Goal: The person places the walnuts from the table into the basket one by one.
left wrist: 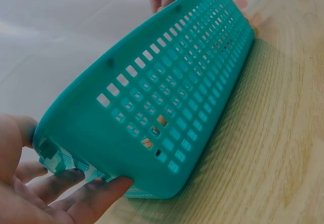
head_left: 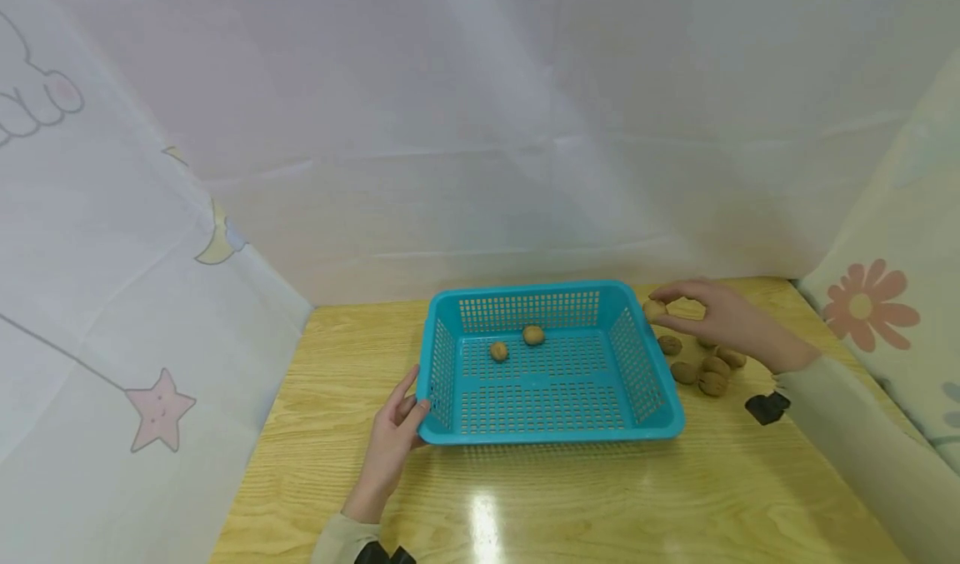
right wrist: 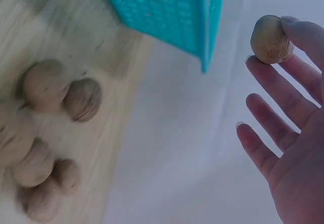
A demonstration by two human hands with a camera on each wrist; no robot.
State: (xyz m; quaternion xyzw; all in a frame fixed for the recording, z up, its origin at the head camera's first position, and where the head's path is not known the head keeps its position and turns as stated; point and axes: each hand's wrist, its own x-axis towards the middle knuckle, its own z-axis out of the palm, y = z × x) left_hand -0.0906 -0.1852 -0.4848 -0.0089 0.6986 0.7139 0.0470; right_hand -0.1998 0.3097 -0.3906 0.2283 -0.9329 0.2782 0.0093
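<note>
A blue-green plastic basket (head_left: 540, 441) with slotted walls stands on the wooden table. Two walnuts lie on its floor, one walnut (head_left: 533, 336) near the back wall and another walnut (head_left: 498, 351) a little left of it. My left hand (head_left: 395, 424) grips the basket's front left corner, thumb over the rim and fingers under and along the outer wall. Just outside the right rim, my right hand (head_left: 708, 314) pinches a walnut (right wrist: 271, 40) between thumb and fingertips, held above the table; its other fingers are spread.
Several loose walnuts (head_left: 713, 374) lie on the table (head_left: 337, 364) right of the basket, below my right hand. A pale curtain (head_left: 480, 131) hangs behind the table, and printed cloth (head_left: 885, 214) borders it on the sides.
</note>
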